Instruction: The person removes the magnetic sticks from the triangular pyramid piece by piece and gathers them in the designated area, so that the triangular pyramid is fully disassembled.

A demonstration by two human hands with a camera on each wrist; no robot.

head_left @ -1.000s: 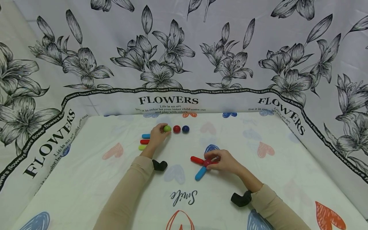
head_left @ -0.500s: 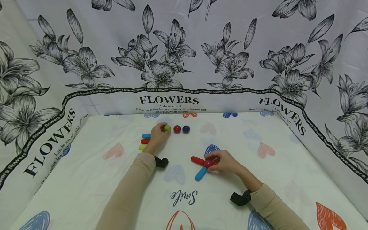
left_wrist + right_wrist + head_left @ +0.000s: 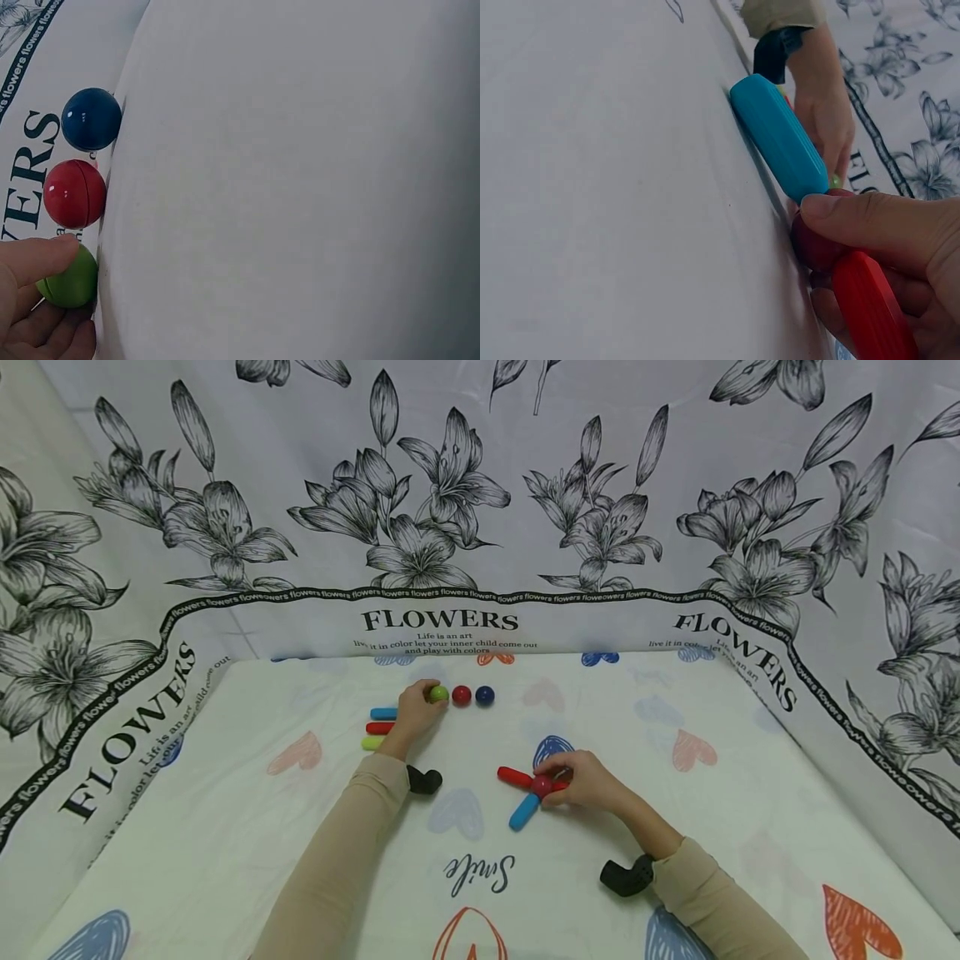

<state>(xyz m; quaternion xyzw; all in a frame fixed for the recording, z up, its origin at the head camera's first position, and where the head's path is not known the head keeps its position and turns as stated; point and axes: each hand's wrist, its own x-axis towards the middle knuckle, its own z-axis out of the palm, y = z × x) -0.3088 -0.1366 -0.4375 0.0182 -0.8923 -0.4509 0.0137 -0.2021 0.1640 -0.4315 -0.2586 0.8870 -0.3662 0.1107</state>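
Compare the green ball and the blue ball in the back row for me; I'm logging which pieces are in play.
The green ball is pinched by the left hand, whose fingers curl round it; the blue ball lies free, touched by nothing. The green ball sits at the left end of the row, the blue ball at the right end, with the red ball between them. Both are glossy, round, alike in size, and rest on the tablecloth.

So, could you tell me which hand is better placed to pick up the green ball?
Left: the left hand already touches the green ball, while the right hand holds the red ball.
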